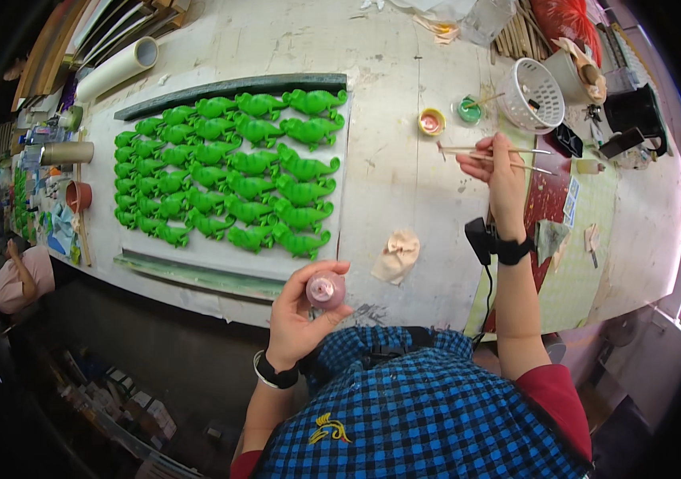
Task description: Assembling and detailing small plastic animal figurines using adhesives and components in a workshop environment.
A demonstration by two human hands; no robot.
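The bottle (326,290) is pink and round, with a narrow top that points up, and it is near the close right corner of the green lizards (251,187). The left hand (296,310) is wrapped around it. The right hand (497,161) pinches the brushes (528,151), long and thin, well to the right of the lizards. There is one bottle and two brushes. The lizards sit in packed rows, too crowded to count them all, but the line at the right end has six. Two paint pots stand to the right of the lizards: one yellow pot (431,121) with pinkish paint, and one green pot (468,111). The lizards look smooth and shiny, with curly tails and dark stripes. Right of them, a soft, crumpled peach cloth (398,257) lies on the scuffed, pale surface (404,188), and farther right stands a white basket (511,106) full of holes.
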